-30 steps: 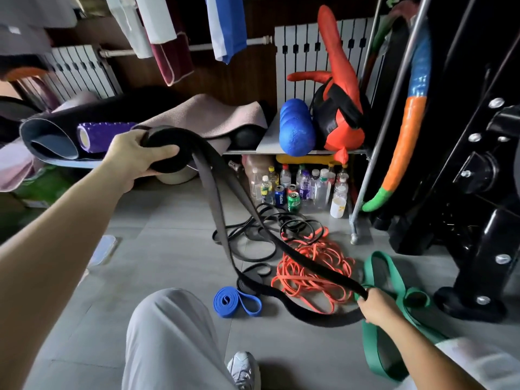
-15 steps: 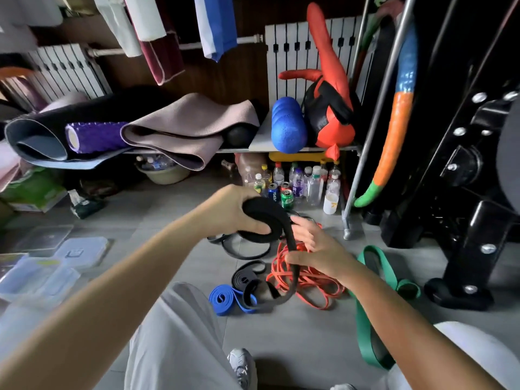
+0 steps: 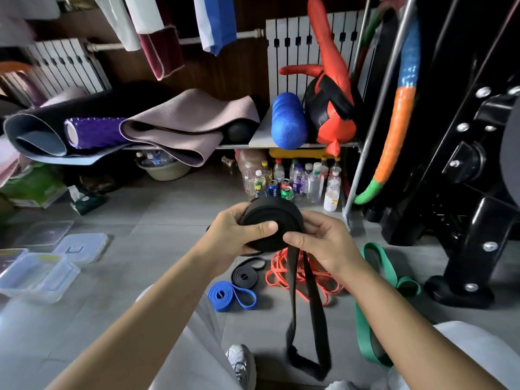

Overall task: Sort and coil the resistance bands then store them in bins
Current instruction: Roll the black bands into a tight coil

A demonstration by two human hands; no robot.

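Note:
A wide black band is rolled into a thick coil held at mid-frame above the floor. My left hand grips the coil from the left, thumb across its face. My right hand grips its right side, thumb pressing the band where it leaves the roll. The loose tail hangs down as a long loop. On the floor lie a coiled blue band, a small coiled black band, a tangled orange band and a green band.
Several clear plastic bins and lids sit on the floor at the left. Bottles and cans stand under a shelf loaded with rolled mats and foam rollers. A black machine frame fills the right. My knee and shoe are below.
Both hands came together at mid-frame and the coil grew much thicker. The long black tail that trailed over the floor is now a short loop hanging beneath my right hand.

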